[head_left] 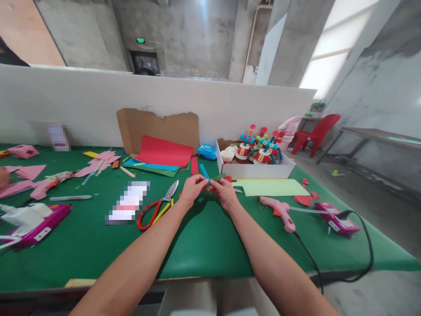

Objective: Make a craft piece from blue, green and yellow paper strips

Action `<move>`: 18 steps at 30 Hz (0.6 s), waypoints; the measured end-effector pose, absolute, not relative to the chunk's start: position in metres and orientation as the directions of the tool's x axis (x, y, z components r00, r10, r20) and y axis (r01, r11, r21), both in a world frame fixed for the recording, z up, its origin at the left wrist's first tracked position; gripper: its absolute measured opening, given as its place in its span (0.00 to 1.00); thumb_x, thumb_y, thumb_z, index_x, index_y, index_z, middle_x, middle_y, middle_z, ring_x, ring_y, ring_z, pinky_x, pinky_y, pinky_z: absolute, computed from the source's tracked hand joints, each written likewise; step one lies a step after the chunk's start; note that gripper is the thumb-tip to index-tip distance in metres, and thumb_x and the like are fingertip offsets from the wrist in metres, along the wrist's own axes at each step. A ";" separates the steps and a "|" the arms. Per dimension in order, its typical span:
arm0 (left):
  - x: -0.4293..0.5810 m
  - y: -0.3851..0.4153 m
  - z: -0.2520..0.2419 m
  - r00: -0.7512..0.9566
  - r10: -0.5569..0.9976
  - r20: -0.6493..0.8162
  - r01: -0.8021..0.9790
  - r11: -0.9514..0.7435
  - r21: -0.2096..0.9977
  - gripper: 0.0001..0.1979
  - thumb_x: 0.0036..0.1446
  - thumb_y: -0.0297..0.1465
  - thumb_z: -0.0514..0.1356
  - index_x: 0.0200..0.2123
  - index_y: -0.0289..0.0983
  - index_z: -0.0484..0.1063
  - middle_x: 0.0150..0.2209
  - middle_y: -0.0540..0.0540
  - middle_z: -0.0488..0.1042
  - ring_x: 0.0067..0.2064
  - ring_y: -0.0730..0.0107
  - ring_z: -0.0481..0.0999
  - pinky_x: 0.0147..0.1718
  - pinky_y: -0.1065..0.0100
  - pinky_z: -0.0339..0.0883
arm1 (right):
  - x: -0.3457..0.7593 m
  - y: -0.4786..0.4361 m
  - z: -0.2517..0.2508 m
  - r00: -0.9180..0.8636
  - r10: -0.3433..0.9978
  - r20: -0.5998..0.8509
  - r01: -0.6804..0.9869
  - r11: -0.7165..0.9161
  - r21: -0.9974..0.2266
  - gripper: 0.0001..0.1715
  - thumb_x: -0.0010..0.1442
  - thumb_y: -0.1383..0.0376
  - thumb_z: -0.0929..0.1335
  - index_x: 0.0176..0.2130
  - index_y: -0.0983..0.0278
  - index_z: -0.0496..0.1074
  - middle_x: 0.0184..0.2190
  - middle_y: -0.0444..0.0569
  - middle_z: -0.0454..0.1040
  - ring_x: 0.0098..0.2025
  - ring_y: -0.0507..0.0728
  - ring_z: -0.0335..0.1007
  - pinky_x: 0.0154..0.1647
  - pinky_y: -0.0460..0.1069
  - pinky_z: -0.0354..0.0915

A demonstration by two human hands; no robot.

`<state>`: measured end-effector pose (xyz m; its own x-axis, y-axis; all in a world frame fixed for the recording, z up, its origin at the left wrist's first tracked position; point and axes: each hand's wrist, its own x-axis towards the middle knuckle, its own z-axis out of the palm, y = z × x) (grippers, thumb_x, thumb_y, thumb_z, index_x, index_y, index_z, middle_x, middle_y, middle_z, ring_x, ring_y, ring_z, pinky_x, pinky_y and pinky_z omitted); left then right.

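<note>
Above the green tabletop, my left hand (193,188) and my right hand (225,191) meet with their fingertips pinched close together. A narrow blue paper strip (204,170) rises from between them, its lower end at my left fingers. Beside it, a green paper strip (218,177) sticks out to the right over my right fingers. The strips seem to cross at the fingertips, but the fingers cover the join. Left of my left hand lie red-handled scissors (154,208), with a yellow-handled tool (163,213) against them. A red paper strip (194,165) lies just behind my hands.
A white box (259,171) holds paper-cup figures. Red paper (164,151) and other coloured sheets lie before cardboard (158,127). To the right are a pale green sheet (276,188), a pink glue gun (279,210) and a corded purple power strip (338,219). Another person's hand (4,176) shows far left.
</note>
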<state>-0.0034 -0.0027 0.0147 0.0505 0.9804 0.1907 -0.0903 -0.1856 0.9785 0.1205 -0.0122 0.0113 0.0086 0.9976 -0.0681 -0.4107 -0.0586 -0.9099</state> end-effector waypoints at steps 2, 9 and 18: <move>-0.001 -0.004 0.014 0.060 0.982 0.181 -0.133 -0.172 0.976 0.13 0.43 0.40 0.62 0.24 0.35 0.70 0.19 0.52 0.68 0.22 0.76 0.65 0.23 0.72 0.59 | 0.122 -0.012 0.011 0.053 0.996 -0.076 -0.436 -0.045 -0.899 0.20 0.34 0.59 0.78 0.22 0.64 0.68 0.16 0.41 0.72 0.20 0.50 0.68 0.29 0.47 0.70; 0.002 -0.004 0.011 0.070 0.986 0.151 -0.122 -0.142 0.982 0.16 0.39 0.40 0.65 0.29 0.34 0.71 0.23 0.51 0.71 0.24 0.75 0.68 0.24 0.72 0.62 | 0.119 -0.010 0.010 0.123 0.989 -0.078 -0.466 -0.012 -0.885 0.21 0.32 0.59 0.78 0.20 0.65 0.68 0.15 0.40 0.70 0.19 0.49 0.68 0.26 0.46 0.69; 0.001 0.000 0.005 0.056 0.987 0.152 -0.059 -0.148 0.987 0.16 0.38 0.40 0.67 0.27 0.35 0.69 0.20 0.52 0.69 0.23 0.75 0.67 0.24 0.72 0.60 | 0.115 -0.009 0.005 0.137 0.985 -0.104 -0.467 -0.028 -0.884 0.17 0.36 0.61 0.77 0.21 0.65 0.68 0.15 0.41 0.71 0.18 0.49 0.67 0.26 0.45 0.67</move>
